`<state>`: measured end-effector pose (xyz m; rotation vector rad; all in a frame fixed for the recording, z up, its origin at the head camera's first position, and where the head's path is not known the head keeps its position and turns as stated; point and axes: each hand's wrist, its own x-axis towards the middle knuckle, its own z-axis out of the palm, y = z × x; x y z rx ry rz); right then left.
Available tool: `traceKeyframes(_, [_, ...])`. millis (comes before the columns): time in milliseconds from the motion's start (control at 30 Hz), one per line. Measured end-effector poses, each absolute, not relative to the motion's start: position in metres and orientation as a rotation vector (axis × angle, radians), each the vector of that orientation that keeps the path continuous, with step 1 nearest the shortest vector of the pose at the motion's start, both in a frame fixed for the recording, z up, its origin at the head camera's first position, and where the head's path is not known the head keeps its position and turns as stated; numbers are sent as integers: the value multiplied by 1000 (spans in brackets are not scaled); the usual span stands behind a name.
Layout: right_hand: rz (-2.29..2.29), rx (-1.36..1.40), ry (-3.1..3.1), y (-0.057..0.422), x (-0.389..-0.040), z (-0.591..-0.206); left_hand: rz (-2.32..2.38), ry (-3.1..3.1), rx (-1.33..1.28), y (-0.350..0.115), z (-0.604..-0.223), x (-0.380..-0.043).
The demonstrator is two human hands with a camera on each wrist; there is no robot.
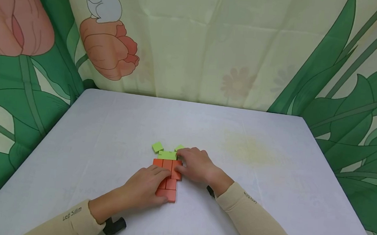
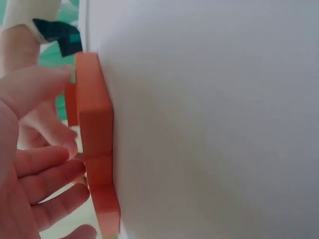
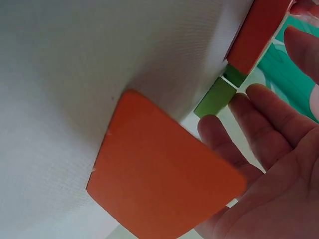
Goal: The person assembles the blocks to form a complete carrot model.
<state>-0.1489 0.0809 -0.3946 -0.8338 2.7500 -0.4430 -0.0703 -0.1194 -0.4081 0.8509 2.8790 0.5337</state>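
Orange-red blocks point(image 1: 165, 195) lie flat side by side on a white table, with light green blocks point(image 1: 167, 155) at their far end. My left hand point(image 1: 144, 186) lies over the orange ones' left side, thumb by the nearest block and fingers across the middle. In the left wrist view its thumb is at the edge of an orange block point(image 2: 94, 134). My right hand point(image 1: 198, 164) is at the far right corner, its fingertips at a small green block point(image 3: 215, 97). A large orange piece point(image 3: 159, 169) overlaps this hand in the right wrist view; I cannot tell whether it is held.
The white table point(image 1: 251, 211) spreads around the blocks. Another green block point(image 1: 157, 147) sits turned at the far left corner of the arrangement. Behind the table hangs a curtain point(image 1: 207, 41) with printed flowers. A black device point(image 1: 114, 226) is on the left wrist.
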Motion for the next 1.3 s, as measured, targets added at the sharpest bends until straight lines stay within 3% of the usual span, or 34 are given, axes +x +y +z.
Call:
traceKeyframes(200, [-433,-845,2740,82,-151,-397,685,2828,618,-133,-404,-95])
traceKeyframes(433, [-445,-845,2722,82,-152,-397,696,2810,548,-153,-409,-130])
traceKeyframes(1300, [-496,-808,2731,97,-158,-392,728,2756,589,-156,-406,-140])
